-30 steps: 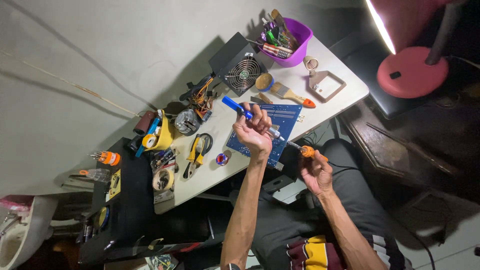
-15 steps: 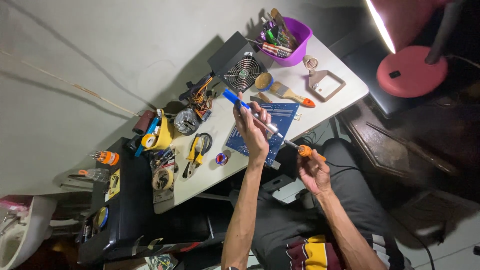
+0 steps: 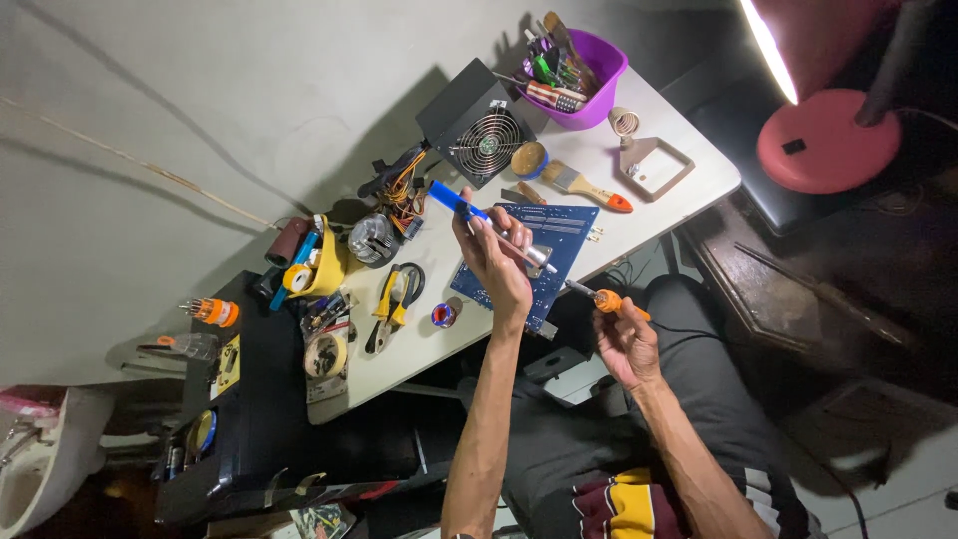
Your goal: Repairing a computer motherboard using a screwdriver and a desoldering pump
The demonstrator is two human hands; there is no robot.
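My left hand [image 3: 496,268] is shut on a blue-handled, silver-tipped tool [image 3: 451,198] and holds it slanted over a blue circuit board [image 3: 559,228] lying on the white table [image 3: 689,195]. The tool's metal end rests near the middle of the board. My right hand [image 3: 624,344] is shut on a soldering iron with an orange handle [image 3: 607,299]. It is held off the table's near edge, with its thin tip pointing at the edge of the board.
Behind the board are a black power supply with a fan [image 3: 477,125], a purple bowl of tools [image 3: 584,70], a paintbrush [image 3: 584,185] and a wooden frame piece [image 3: 654,165]. Yellow pliers [image 3: 394,294], tape rolls [image 3: 324,354] and a red lamp base [image 3: 823,140] are also in view.
Both hands keep their tools. My left hand has shifted slightly left over the board with the blue tool; the soldering iron has barely moved.
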